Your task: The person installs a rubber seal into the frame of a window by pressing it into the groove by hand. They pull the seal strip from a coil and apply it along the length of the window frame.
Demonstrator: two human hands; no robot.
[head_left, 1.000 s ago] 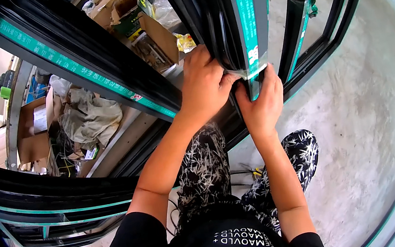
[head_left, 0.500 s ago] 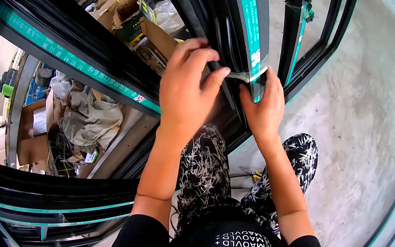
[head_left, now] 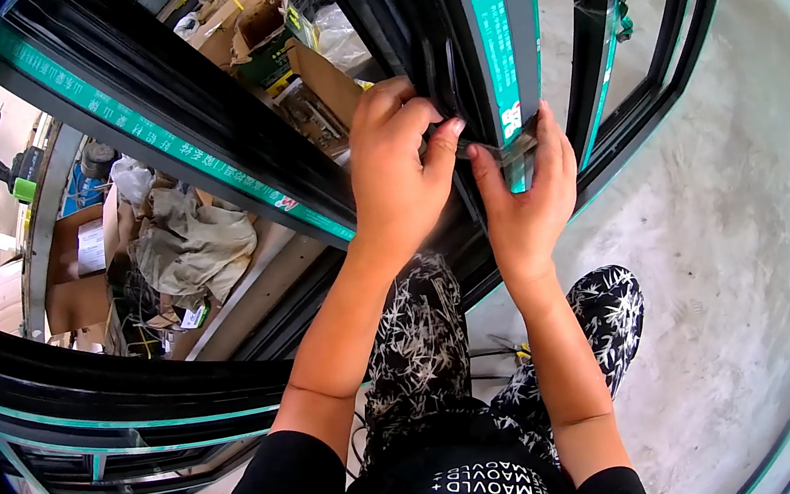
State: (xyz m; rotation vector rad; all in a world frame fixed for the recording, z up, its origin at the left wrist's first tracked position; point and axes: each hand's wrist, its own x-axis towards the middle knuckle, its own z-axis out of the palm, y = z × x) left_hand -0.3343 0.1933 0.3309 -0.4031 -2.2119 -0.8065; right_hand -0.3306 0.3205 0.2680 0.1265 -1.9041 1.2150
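Observation:
A strip of clear tape runs across a dark frame bar faced with green protective film. My left hand is closed at the bar's left side, fingers curled and thumb pressed in, by the tape's left end. What its fingertips pinch looks like that end, though the fingers partly cover it. My right hand grips the lower part of the bar, thumb on the near left face and fingers along the right side, over the tape.
Another green-filmed frame bar slants across the left. Behind it are cardboard boxes, a crumpled cloth and a cordless drill. More dark frames lie lower left. A yellow-handled tool rests on the concrete floor.
My left thumb and fingers have come in closer to the bar. The tape, partly lifted and slack before, now lies flatter against it. My right hand has shifted slightly, still around the bar.

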